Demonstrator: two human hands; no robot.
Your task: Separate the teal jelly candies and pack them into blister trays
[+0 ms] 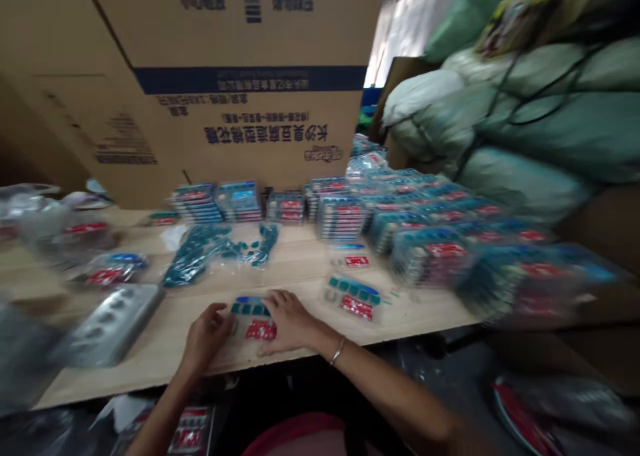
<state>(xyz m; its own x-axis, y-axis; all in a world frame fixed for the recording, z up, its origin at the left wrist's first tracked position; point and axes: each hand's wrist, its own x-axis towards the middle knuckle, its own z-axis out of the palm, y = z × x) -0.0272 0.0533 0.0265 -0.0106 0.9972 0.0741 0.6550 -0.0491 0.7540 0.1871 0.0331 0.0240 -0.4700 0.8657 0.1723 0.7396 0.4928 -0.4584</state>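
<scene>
A small clear plastic tray (247,329) lies on the table near its front edge, filled with a row of teal pieces, a blue strip and a red patterned packet. At its left edge my left hand (207,333) grips with curled fingers. My right hand (291,321), a bracelet on its wrist, grasps the right edge, thumb low and fingers on top. To the right is a similar tray (353,299) with teal pieces and a red packet. Behind it rests a red packet (356,261) beside a blue strip. A clear bag of teal pieces (200,253) lies further back.
Stacks of filled trays (343,217) line the back and right of the table. A large cardboard box (250,129) stands behind. At left are a grey power strip (113,326) and plastic bags (40,219). Big green sacks (535,183) are piled at right.
</scene>
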